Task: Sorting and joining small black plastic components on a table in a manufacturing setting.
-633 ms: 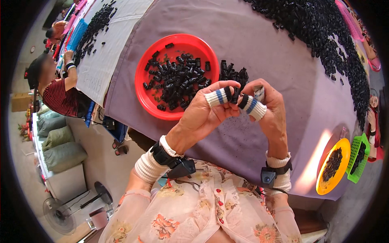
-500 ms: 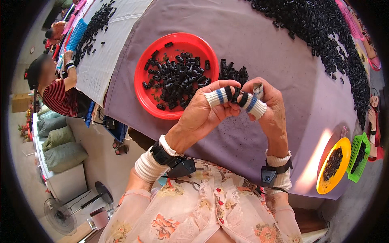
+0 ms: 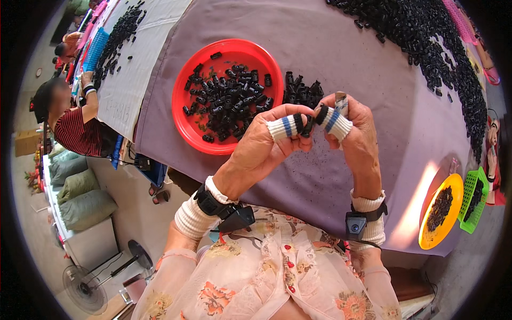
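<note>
My left hand (image 3: 256,140) is closed, pinching a small black plastic piece (image 3: 308,127) between thumb and fingers. Close beside it, my right hand (image 3: 360,125) has its thumb and fingers drawn together; what they grip, if anything, is hidden. White knitted covers with blue and black bands sit on both thumbs, and a greyish wrap (image 3: 341,102) circles a right finger. Just beyond my fingertips lies a small heap of black plastic pieces (image 3: 301,90). To its left, a round red tray (image 3: 180,125) holds many similar short cylindrical pieces.
A large spread of black pieces (image 3: 410,32) covers the far right of the purple-grey cloth (image 3: 240,21). At right are a yellow plate (image 3: 425,234) and a green basket (image 3: 469,223), both holding dark bits. Another person (image 3: 80,128) works at the left; a fan (image 3: 85,288) stands lower left.
The hands have drawn slightly apart, and the black piece now shows in my left fingers. The whole view has shifted a little, so the tray appears slightly farther left and up.
</note>
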### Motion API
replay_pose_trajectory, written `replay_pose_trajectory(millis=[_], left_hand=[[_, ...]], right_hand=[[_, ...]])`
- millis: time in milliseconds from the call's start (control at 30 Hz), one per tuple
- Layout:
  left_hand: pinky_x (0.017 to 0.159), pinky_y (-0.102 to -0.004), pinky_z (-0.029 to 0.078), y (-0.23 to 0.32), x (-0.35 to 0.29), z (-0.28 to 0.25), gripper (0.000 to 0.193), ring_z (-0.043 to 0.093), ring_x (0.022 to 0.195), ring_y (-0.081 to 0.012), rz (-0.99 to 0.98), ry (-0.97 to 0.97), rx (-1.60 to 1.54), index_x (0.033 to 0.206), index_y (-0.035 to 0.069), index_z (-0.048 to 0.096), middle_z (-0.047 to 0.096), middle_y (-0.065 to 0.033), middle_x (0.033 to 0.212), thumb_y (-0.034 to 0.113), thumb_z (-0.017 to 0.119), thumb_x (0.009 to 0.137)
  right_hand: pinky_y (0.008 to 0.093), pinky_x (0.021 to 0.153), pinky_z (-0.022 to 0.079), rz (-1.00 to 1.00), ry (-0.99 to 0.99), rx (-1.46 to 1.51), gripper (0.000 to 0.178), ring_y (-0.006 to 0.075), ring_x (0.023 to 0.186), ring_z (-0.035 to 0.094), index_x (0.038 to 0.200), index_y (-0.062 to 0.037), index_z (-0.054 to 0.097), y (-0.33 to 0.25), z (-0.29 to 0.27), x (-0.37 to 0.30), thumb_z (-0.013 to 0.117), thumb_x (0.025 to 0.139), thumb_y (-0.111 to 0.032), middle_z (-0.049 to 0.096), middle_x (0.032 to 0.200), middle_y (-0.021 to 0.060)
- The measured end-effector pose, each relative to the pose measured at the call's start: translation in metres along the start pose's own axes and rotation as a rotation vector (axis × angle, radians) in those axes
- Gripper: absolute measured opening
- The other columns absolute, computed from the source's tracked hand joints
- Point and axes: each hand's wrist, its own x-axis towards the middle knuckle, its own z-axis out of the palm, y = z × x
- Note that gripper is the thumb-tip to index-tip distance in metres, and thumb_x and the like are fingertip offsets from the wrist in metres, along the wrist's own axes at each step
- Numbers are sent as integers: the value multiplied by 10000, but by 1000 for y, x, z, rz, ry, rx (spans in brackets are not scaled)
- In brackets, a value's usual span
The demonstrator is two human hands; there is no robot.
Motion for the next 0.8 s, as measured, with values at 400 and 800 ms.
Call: replay_pose_trajectory(millis=[400, 800], left_hand=[[678, -306, 511, 5, 2, -4, 245, 603, 734, -158, -54, 39, 139, 1058, 16, 524, 615, -80, 864, 140, 579, 855], [714, -289, 503, -4, -5, 2, 257, 594, 780, -123, 72, 101, 56, 1091, -21, 543, 604, -61, 872, 114, 545, 873]], right_hand=[[202, 594, 446, -194, -272, -107, 250, 51, 653, 538, 962, -47, 590, 2, -10, 0, 687, 734, -73, 608, 751, 0], [217, 591, 458, -483, 40, -347, 265, 77, 626, 553, 878, -50, 540, 7, 7, -10, 719, 682, -42, 593, 726, 13]])
